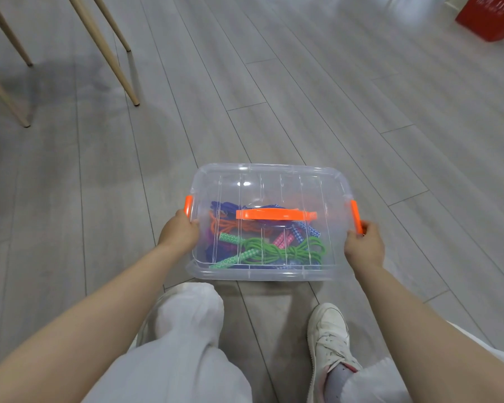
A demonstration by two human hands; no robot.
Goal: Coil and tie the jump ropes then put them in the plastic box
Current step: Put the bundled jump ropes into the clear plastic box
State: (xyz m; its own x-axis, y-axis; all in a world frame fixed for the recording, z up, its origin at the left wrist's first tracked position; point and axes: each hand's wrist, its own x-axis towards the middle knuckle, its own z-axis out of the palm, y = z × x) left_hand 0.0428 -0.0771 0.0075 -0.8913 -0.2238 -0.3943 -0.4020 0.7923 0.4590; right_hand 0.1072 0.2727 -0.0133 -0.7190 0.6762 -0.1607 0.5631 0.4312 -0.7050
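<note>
**Both hands on a lidded box of coiled jump ropes**

A clear plastic box [269, 181] sat on a grey wood-plank floor [303, 97], just ahead of the person's knees, with its transparent lid on. An orange carry handle [275, 214] lay flat across the middle of the lid.

The left hand [179, 232] gripped the box's edge at 9 o'clock, fingers curled over the rim just below the orange side latch [188, 205]. The right hand [362, 247] clasped the box at 3 o'clock, fingers wrapped round the lower end of the other orange latch [356, 216].

Through the lid the ropes showed as bundles. A green jump rope [274, 250] lay coiled toward 6 o'clock, its patterned handles pointing to 7 o'clock. An orange jump rope [224, 225] sat toward 9 o'clock, and a blue jump rope [224, 205] toward 11 o'clock. Pink and blue patterned handles [293, 235] crowded the centre — which rope each belonged to could not be told.

At 6 o'clock were white trousers [186, 344] and a white sneaker [329, 338]. Wooden chair legs [111, 53] stood at 10 o'clock — a red bag [489, 16] at 1 o'clock.
</note>
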